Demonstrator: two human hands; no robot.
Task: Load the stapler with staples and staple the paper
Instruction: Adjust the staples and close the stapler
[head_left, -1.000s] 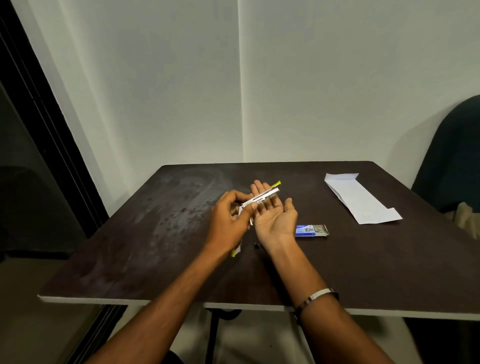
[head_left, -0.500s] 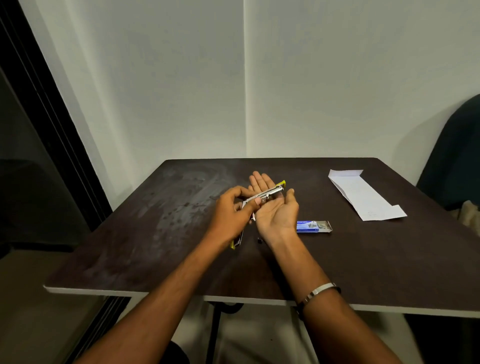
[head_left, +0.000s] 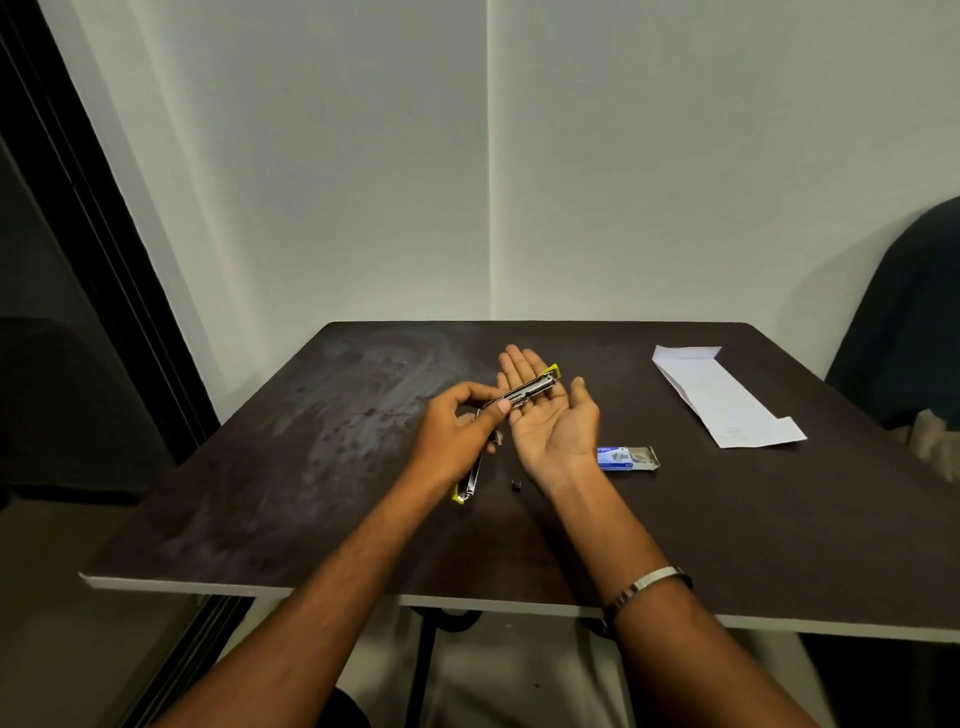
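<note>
A metal stapler with yellow ends (head_left: 530, 393) is swung fully open above the dark table (head_left: 291, 483). My left hand (head_left: 457, 434) grips it at the hinge. One arm of the stapler lies across the fingers of my right hand (head_left: 550, 415), which is held flat, palm up. The other arm hangs down past my left wrist, its yellow tip near the table. A small blue staple box (head_left: 626, 458) lies open on the table just right of my right wrist. The folded white paper (head_left: 727, 397) rests at the far right.
A tiny dark piece (head_left: 516, 485) lies on the table below my hands. White walls meet in a corner behind the table. A dark chair back (head_left: 904, 322) stands at the right edge, and a black frame runs down the left.
The stapler's upper arm has slid a little along my right fingers, and my right palm has opened flatter. Both hands stay in the same spot.
</note>
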